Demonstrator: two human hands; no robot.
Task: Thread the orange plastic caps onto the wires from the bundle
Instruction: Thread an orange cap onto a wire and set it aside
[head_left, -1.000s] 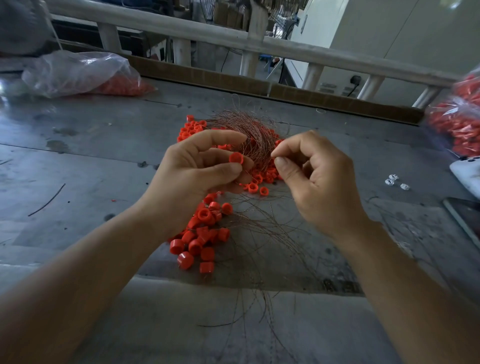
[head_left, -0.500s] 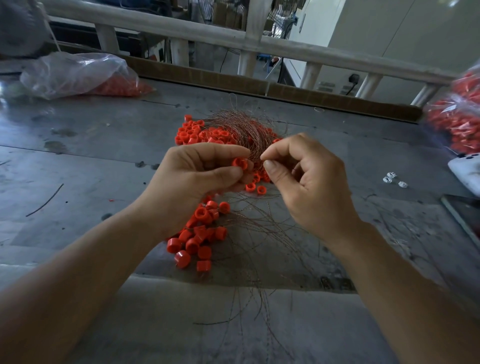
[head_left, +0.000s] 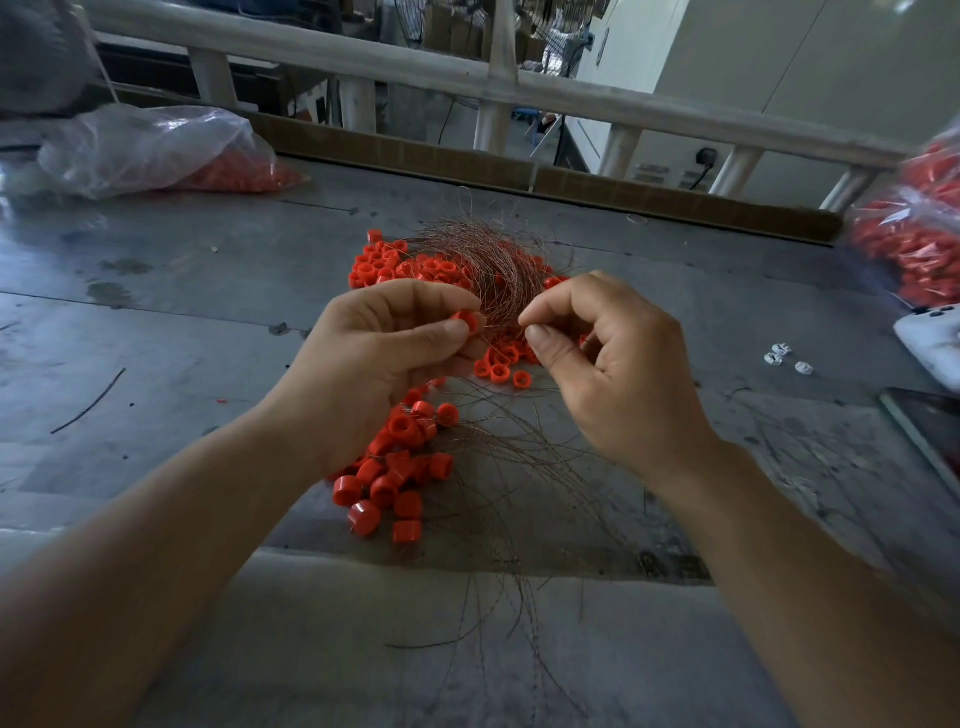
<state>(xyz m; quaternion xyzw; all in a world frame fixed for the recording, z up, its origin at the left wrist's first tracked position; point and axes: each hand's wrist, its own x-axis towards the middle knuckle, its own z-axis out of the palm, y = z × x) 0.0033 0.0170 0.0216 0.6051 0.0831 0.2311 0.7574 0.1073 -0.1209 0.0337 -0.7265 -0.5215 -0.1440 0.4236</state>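
Observation:
My left hand (head_left: 382, 358) pinches one orange cap (head_left: 466, 321) between thumb and forefinger, above the table's middle. Close to its right, my right hand (head_left: 613, 364) pinches a thin wire (head_left: 511, 325) whose end points at the cap. Behind both hands lies the curved bundle of brownish wires (head_left: 483, 260). Loose orange caps (head_left: 405, 270) are scattered around the bundle. A second heap of orange caps (head_left: 400, 467) lies under my left wrist, with wires fanning out toward the near edge; whether these sit on wires I cannot tell.
A clear bag with orange caps (head_left: 156, 150) lies at the back left. More bags of caps (head_left: 914, 244) stand at the right edge, near a white device (head_left: 935, 338) and small white bits (head_left: 779, 356). A dark flat object (head_left: 930, 431) lies at the right. A railing (head_left: 415, 67) runs behind the grey table (head_left: 208, 322).
My hands have drawn closer together, bringing the wire tip up to the cap. The view has shifted slightly.

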